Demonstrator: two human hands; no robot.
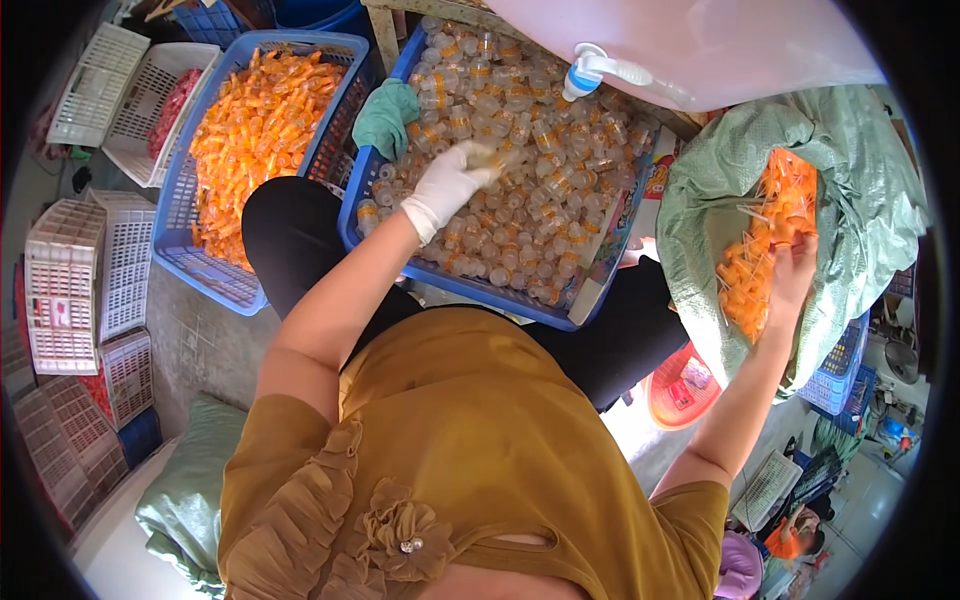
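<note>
Bottles, small and clear, lie heaped in a blue tub at upper centre. To the left of it stands a blue basket piled with orange pieces, and a green cloth hangs over the tub's left edge. The left hand, gloved in white, is over the bottles, its fingers bent toward them; whether they pinch one cannot be told. To the right, a green sack gapes open with orange caps inside, thin pale tubes jutting from them. The bare right hand reaches in among the caps, its fingers curled down onto them; whether it grips one cannot be told either. The step in hand appears to be picking from both sides at once, a bottle on the left and a cap on the right. The next move seems to call for a sure hold on a single piece in each hand before lifting clear.

At far left, the pale crates bend with the lens and run into the dark rim. The orange pieces overlap too closely to show their full shape. The left fingertips blur into the bottles; the right ones are hidden among the caps. The sack's bottom is out of sight.
</note>
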